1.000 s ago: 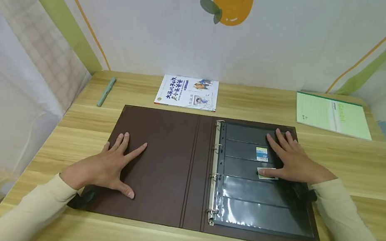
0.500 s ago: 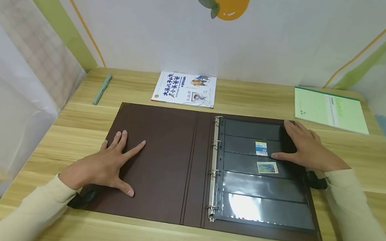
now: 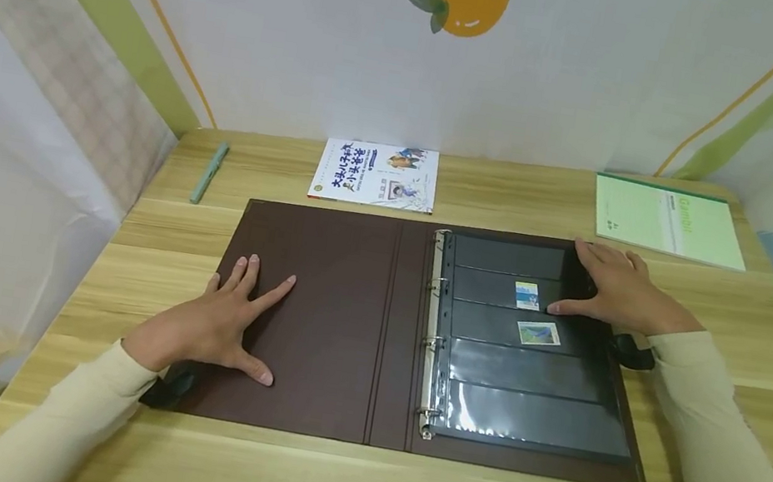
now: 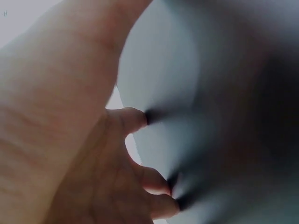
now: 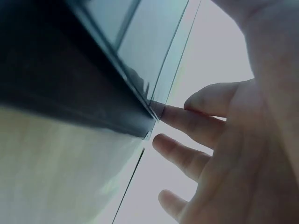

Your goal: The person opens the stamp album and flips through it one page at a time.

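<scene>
A brown ring binder point(image 3: 313, 322) lies spread on the wooden table, its black stock page point(image 3: 532, 374) of clear pockets on the right side. Two postage stamps show in the pockets: a small blue and white stamp point(image 3: 527, 295) and, one row lower, a green-blue stamp point(image 3: 539, 333). My left hand point(image 3: 217, 324) rests with fingers spread on the bare left cover. At the upper right corner is my right hand point(image 3: 621, 291), thumb stretched over the page near the stamps. In the right wrist view a fingertip point(image 5: 161, 110) touches the page corner; the other fingers stay apart from it.
Metal rings point(image 3: 429, 340) run down the binder's middle. Behind it lie a green pen point(image 3: 209, 173), a picture book point(image 3: 374, 174) and a pale green notebook point(image 3: 670, 221). A printed curtain point(image 3: 313, 35) rises at the table's back edge.
My right hand has slid right and up from the page's middle to its upper right corner, uncovering the lower stamp its thumb overlapped. The left hand stays in place.
</scene>
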Action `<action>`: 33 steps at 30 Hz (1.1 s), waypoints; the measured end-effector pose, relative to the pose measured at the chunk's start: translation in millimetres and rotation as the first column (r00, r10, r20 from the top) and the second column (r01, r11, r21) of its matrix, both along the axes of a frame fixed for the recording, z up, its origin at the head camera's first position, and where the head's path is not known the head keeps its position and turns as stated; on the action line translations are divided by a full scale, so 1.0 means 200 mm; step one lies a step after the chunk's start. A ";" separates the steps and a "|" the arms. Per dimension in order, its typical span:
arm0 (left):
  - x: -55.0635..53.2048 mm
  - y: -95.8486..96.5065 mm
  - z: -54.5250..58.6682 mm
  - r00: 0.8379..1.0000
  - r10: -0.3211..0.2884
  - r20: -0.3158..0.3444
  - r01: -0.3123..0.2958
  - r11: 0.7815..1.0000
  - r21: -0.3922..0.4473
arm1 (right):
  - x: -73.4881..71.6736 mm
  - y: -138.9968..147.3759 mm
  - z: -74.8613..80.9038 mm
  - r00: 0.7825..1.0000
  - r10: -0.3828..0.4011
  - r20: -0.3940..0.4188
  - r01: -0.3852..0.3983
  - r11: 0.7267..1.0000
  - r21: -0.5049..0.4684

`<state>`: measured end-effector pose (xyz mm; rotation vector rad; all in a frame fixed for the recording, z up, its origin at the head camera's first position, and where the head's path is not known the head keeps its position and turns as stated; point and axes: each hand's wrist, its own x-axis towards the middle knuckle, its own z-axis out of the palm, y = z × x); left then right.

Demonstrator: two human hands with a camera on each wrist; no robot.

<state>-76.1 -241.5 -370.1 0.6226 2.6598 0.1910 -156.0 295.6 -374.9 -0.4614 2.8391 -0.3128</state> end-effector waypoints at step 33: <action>-0.01 -0.01 -0.02 1.000 -0.007 -0.028 0.007 1.000 0.024 | 0.00 -0.02 -0.01 0.991 -0.044 -0.130 0.038 0.998 -0.051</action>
